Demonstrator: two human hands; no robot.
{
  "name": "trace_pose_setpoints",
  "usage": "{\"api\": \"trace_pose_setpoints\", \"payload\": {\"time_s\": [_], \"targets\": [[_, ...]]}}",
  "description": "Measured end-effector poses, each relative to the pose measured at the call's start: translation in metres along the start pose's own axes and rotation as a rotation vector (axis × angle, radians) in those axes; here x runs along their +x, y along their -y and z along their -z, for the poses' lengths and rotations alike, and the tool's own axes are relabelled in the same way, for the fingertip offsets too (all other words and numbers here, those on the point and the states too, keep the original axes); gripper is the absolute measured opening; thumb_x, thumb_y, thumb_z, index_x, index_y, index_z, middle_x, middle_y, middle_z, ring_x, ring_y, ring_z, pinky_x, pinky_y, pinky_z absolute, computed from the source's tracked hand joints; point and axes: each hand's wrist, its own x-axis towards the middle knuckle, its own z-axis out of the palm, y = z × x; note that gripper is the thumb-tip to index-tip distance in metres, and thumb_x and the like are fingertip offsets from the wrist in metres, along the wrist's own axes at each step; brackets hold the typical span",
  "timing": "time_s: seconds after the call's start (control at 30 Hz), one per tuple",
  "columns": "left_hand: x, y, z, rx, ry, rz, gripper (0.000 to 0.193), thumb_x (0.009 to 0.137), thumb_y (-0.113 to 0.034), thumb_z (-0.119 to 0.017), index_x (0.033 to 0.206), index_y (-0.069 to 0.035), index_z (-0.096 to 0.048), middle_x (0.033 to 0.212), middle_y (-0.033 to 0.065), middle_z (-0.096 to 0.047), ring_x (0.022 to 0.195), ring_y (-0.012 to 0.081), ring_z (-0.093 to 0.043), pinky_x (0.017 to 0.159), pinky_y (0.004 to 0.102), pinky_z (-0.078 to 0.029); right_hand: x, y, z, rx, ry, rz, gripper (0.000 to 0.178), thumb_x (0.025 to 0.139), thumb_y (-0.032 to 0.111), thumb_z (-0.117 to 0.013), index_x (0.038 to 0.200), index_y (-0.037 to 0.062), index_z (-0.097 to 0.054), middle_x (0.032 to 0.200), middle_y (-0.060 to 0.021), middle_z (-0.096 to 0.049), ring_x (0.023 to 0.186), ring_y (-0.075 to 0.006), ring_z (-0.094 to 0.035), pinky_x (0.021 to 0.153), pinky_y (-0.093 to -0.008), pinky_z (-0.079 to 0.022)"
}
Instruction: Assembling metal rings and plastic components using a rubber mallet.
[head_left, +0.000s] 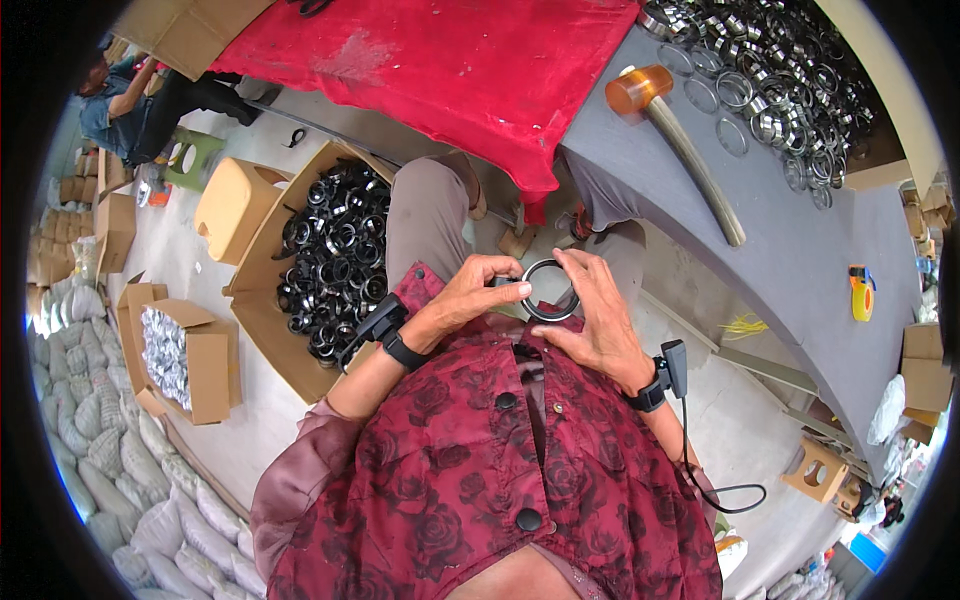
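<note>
A metal ring (pixel 572 306) with a dark inner edge is held up in front of my body. My right hand (pixel 606 322) curves around its right side, with the thumb low and the fingers on top. At the ring's left rim, the thumb and forefinger of my left hand (pixel 468 296) close on it. A small dark patch shows between those two fingers, too unclear to name. Left of my knee, a cardboard box (pixel 262 312) holds many black rings (pixel 335 255). On the grey table (pixel 660 190) to the right lies a mallet (pixel 690 160) with an amber head and wooden handle.
Loose metal rings (pixel 770 95) are heaped at the table's far end. A yellow tape dispenser (pixel 862 293) lies near its right edge. Red cloth (pixel 430 70) covers the surface ahead. A beige stool (pixel 240 208), a smaller box (pixel 210 370) and white sacks (pixel 130 470) stand left. Another person (pixel 120 110) sits far left.
</note>
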Motion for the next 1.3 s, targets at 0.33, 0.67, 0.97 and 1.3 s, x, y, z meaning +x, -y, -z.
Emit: {"api": "trace_pose_setpoints", "payload": {"time_s": [0.33,0.67,0.97,1.3], "targets": [[-0.001,-0.022,0.017,-0.097,0.113,-0.268,0.041,0.092,-0.032,-0.074,0.119,-0.001,-0.066,0.098,-0.0008,-0.065,0.088,0.0052,-0.056,0.076,0.0235,-0.045,0.024,0.018,0.010,-0.018,-0.152,0.125,0.082,0.063,0.010,-0.087,0.137,-0.0028,-0.054,0.127,-0.0210,-0.055,0.118,-0.0395,-0.054,0.098,-0.0465,-0.048],[-0.002,-0.026,0.014,0.269,-0.062,-0.418,0.039,0.087,-0.010,-0.074,0.123,0.001,-0.065,0.105,0.0120,-0.072,0.093,0.0171,-0.068,0.082,0.0320,-0.052,0.029,0.023,0.002,-0.101,-0.292,0.148,0.077,0.059,0.010,-0.086,0.128,-0.0032,-0.055,0.118,-0.0205,-0.055,0.110,-0.0405,-0.053,0.094,-0.0483,-0.047],[0.000,-0.027,0.015,0.267,-0.083,-0.433,0.041,0.084,-0.010,-0.076,0.123,0.001,-0.066,0.109,0.0144,-0.073,0.101,0.0240,-0.070,0.090,0.0349,-0.053,0.031,0.027,0.004,-0.094,-0.282,0.126,0.078,0.059,0.010,-0.087,0.129,-0.0021,-0.055,0.121,-0.0211,-0.054,0.113,-0.0407,-0.053,0.095,-0.0485,-0.047],[0.000,-0.031,0.020,0.183,-0.023,-0.401,0.038,0.085,-0.011,-0.076,0.120,0.000,-0.068,0.107,0.0100,-0.073,0.099,0.0161,-0.067,0.088,0.0305,-0.051,0.029,0.029,0.004,-0.068,-0.240,0.099,0.079,0.060,0.010,-0.087,0.131,-0.0011,-0.055,0.126,-0.0215,-0.053,0.119,-0.0414,-0.053,0.098,-0.0482,-0.048]]}}
